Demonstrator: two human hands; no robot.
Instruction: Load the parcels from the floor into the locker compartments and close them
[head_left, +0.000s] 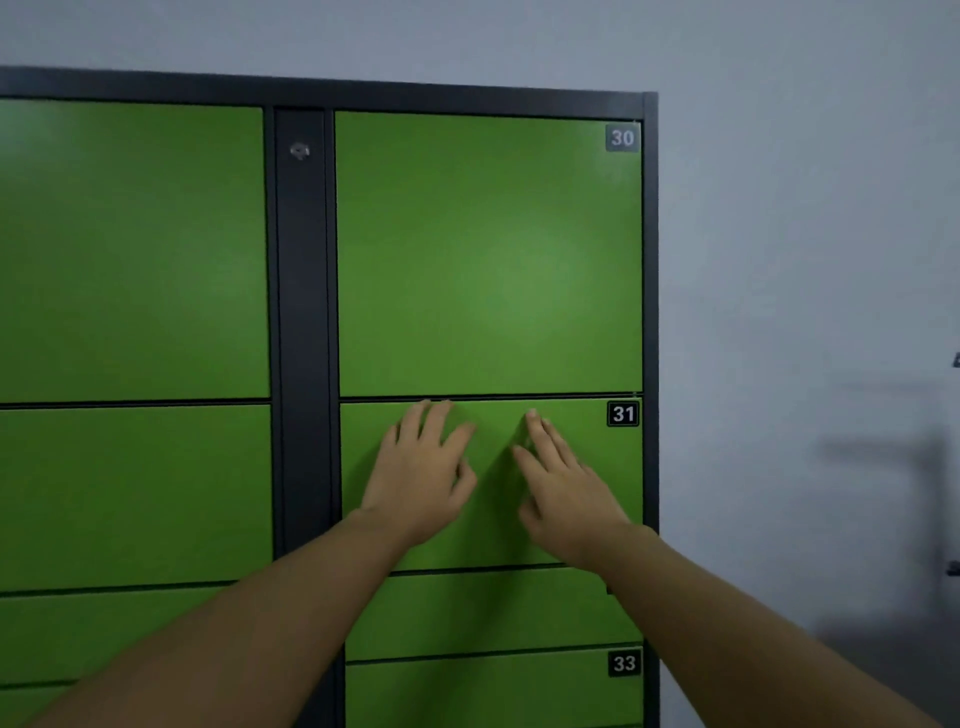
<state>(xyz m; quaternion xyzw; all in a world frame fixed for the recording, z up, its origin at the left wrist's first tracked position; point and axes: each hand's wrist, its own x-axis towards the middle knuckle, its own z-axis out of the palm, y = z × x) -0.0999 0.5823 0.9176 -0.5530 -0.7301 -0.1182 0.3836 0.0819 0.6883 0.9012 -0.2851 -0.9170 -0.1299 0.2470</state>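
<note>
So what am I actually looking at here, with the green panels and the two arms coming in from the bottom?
There is no machine here: a person wears a camera on the head, so you see what they see. The two bare arms are theirs. The green panels are doors of a parcel locker, numbered at the corners. Both hands lie flat on door 31: the left hand and the right hand, fingers spread, holding nothing. The door looks flush with its neighbours, door 30 above and door 33 lower down, so they seem to be pressing it shut. No parcels show in this picture.
</note>
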